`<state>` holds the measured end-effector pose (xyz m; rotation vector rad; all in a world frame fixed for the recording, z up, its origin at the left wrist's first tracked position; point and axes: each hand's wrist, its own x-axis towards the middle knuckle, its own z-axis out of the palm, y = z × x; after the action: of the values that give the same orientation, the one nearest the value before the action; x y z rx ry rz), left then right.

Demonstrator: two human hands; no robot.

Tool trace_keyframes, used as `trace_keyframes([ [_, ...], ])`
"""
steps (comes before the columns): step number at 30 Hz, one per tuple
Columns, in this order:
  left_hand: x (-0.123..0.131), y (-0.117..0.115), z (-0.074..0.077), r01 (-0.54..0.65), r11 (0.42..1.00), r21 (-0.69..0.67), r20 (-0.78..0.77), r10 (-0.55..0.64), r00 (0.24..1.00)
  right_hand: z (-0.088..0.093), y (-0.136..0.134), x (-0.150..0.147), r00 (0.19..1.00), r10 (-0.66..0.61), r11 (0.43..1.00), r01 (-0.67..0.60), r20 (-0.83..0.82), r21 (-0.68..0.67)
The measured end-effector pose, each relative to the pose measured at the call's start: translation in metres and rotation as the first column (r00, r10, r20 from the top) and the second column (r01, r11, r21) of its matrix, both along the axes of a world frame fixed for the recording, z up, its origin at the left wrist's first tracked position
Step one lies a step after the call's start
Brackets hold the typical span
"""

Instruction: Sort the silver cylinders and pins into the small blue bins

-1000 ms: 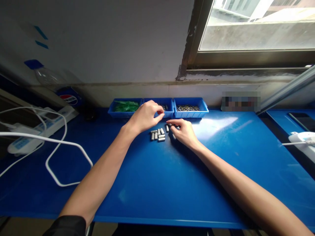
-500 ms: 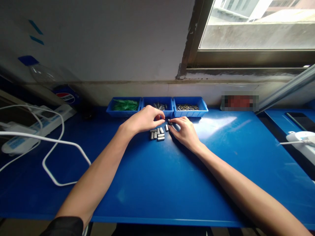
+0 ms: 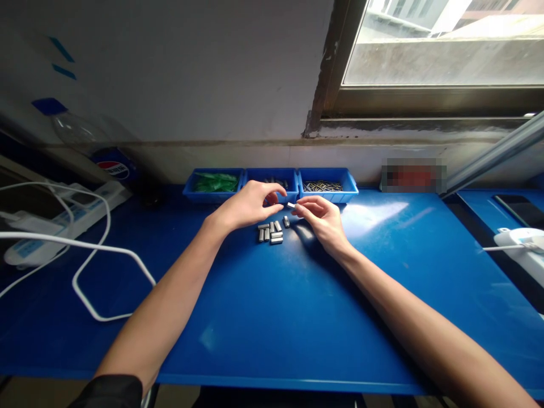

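Observation:
Between the thumb and fingertips of my right hand (image 3: 323,222) is a small metal cylinder (image 3: 291,205), held above the blue table. My left hand (image 3: 254,204) is just left of it, thumb and fingers apart, with nothing visible between them. Below my hands, several silvery metal cylinders (image 3: 276,235) lie in a loose cluster, and a single one (image 3: 286,221) lies to their right. Behind stand three blue bins: one with green pieces (image 3: 216,182), a middle bin (image 3: 292,175) with metal parts, partly hidden by my left hand, and one with thin metal pins (image 3: 323,186).
White cables (image 3: 108,243) and a power strip (image 3: 102,195) lie at the left, near a cola bottle (image 3: 113,164). At the right are a phone (image 3: 525,211) and a white plug device (image 3: 521,243). Behind the bins rises a wall with a window.
My right hand has lifted slightly, and the metal cylinder in its fingers now points toward my left hand. My left hand has barely moved, its fingers still apart.

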<state>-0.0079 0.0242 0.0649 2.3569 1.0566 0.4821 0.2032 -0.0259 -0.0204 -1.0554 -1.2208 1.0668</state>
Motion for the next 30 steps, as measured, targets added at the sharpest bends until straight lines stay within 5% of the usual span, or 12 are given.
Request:
trace_keyframes([
  [4, 0.007, -0.004, 0.003, 0.04, 0.999, -0.035, 0.153, -0.034, 0.988, 0.002, 0.001, -0.002, 0.968, 0.071, 0.991, -0.096, -0.239, -0.093],
  [10, 0.013, -0.009, 0.004, 0.057, 0.988, -0.145, 0.284, -0.014, 0.959, 0.002, 0.001, -0.003, 0.951, 0.083, 0.983, -0.127, -0.296, -0.132],
  [20, 0.004, 0.003, -0.004, -0.311, 0.949, 0.051, 0.348, 0.275, 0.896, -0.001, 0.001, -0.002, 0.954, 0.1, 0.988, -0.13, -0.282, -0.088],
  [25, -0.002, 0.0, 0.005, -0.063, 0.994, 0.09, 0.068, 0.057, 0.996, -0.001, 0.002, -0.002, 0.959, 0.105, 0.984, -0.138, -0.265, -0.108],
  [30, -0.005, 0.0, -0.001, 0.137, 0.99, -0.029, -0.236, -0.14, 0.962, 0.001, 0.002, -0.002, 0.954, 0.105, 0.983, -0.142, -0.282, -0.114],
])
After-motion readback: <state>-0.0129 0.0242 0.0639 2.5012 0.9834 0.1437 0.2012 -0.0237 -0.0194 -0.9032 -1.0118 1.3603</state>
